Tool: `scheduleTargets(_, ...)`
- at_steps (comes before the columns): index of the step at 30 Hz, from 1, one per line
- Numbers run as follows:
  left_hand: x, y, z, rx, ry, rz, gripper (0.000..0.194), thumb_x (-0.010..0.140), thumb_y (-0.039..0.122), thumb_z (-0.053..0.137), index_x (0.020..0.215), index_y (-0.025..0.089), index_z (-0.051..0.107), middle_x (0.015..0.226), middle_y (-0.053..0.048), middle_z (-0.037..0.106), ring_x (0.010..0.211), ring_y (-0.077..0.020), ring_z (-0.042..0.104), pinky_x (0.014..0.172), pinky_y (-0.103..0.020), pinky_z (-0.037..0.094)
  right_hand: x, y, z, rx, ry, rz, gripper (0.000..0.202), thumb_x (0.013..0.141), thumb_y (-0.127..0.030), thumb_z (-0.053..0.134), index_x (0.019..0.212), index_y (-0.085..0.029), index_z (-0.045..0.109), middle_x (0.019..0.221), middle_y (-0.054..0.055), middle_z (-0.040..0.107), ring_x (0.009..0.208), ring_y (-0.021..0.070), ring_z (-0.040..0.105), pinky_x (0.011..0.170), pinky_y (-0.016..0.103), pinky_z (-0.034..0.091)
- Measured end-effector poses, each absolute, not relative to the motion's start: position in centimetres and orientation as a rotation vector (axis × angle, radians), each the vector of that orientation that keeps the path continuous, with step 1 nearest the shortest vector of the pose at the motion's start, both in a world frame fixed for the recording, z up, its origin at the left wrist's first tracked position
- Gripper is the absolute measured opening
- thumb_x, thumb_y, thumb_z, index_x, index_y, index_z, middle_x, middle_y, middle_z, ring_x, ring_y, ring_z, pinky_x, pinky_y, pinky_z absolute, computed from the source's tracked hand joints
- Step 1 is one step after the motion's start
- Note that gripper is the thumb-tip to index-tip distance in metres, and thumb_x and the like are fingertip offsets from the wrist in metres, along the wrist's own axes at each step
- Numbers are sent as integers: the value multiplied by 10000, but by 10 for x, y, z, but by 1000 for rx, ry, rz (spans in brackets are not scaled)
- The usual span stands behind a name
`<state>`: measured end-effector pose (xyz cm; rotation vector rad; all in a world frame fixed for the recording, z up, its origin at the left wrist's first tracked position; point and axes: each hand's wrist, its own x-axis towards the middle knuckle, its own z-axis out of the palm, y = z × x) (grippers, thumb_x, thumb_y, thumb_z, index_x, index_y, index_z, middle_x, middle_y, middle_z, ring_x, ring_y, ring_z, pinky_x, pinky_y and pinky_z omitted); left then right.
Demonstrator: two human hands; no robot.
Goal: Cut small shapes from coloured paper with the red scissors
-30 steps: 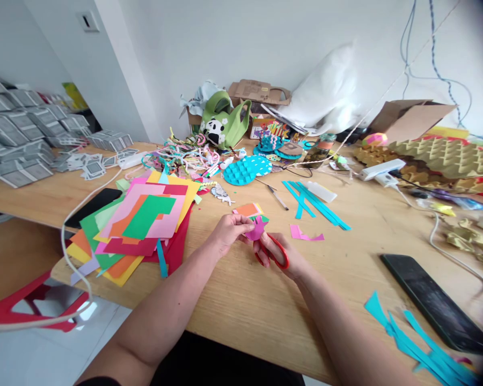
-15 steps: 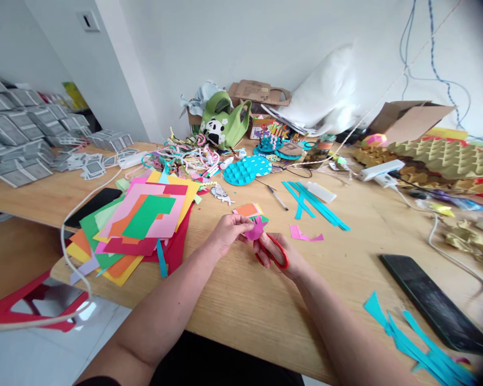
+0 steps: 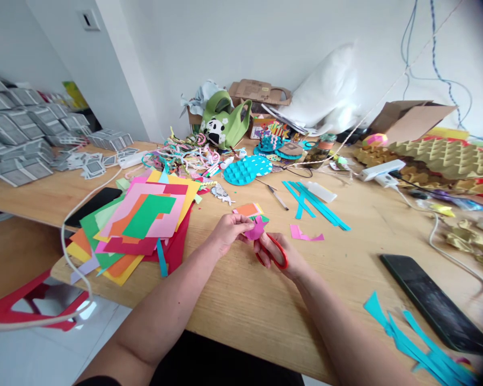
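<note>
A small magenta paper piece [image 3: 255, 229] with pointed upper edges is pinched between the thumb and fingers of my left hand [image 3: 230, 234]. Red-handled scissors [image 3: 282, 254] are in my right hand [image 3: 279, 253], whose fingers pass through the loops. The blades are hidden by the paper and fingers. Just behind my hands lie small orange, pink and green papers [image 3: 247, 209]. Pink scraps [image 3: 306, 234] rest on the wooden table [image 3: 241, 311] to the right of the scissors.
Stacked coloured papers [image 3: 148, 217] lie at the left. Blue strips [image 3: 317, 206], a pen [image 3: 277, 197] and a blue disc [image 3: 240, 171] are beyond my hands. At the right are a black phone [image 3: 430, 300], more blue strips [image 3: 410, 348] and egg trays [image 3: 446, 158].
</note>
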<state>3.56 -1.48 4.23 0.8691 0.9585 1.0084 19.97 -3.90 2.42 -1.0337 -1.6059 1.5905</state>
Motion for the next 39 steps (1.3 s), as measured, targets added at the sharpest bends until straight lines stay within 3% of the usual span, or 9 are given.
scheduleTargets(39,34,-13,39,903,932,962,221,606,263,747,678,103,614,608,-15,587,510,-86,535,492,-213,451,198,-41,35,-1100,-1655,1564,527,880,-624,413,699,-159,582,405,-15,499,418,113,431,475,251,325)
